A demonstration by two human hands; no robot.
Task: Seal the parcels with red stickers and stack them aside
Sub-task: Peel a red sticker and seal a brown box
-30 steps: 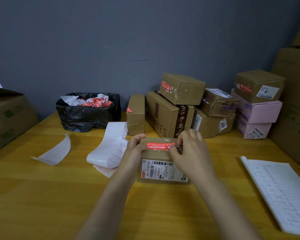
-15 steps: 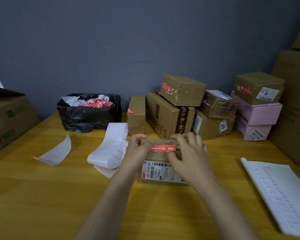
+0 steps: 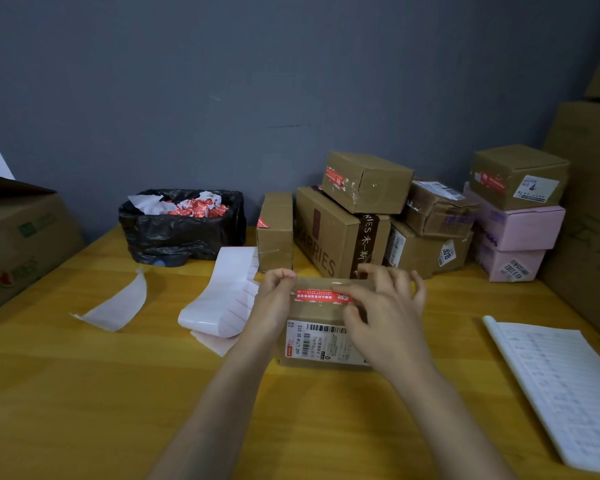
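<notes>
Parcel [image 3: 321, 315] is sitting on the table [image 3: 84, 393] btwn the two hands, front face turned toward the person. It's a small brown cardboard box w/ a white label [image 3: 321, 342] covering the lower front: barcodes & small print, too fine to read. Red sticker [image 3: 316, 295] is running along the top front edge. It's a narrow strip w/ white lettering, its right end hidden under a finger.

Left hand [image 3: 274, 301] is gripping the parcel's upper left corner, fingers curled at the top edge right by the sticker's left end. Right hand [image 3: 387, 320] isn't clenching anything. Its forefinger is lying flat along the sticker & pressing it down, thumb is resting on the front face just below, & the other fingers are spreading loosely above the top.

Just left of the left hand, a sheet of backing paper [image 3: 222, 296] is curling over on the table. Further left a loose white strip [image 3: 118, 306] is lying.

Beyond the hands, by the wall, brown boxes [image 3: 329, 233] are sitting in a pile, a few w/ the same red strip on them. Right of those, pink boxes [image 3: 520, 228] are carrying one more brown box. Beyond & left of the left hand, a black bin bag [image 3: 181, 233] is holding red & white scraps. Right of the right hand, a notebook [image 3: 561, 386] is lying open.
</notes>
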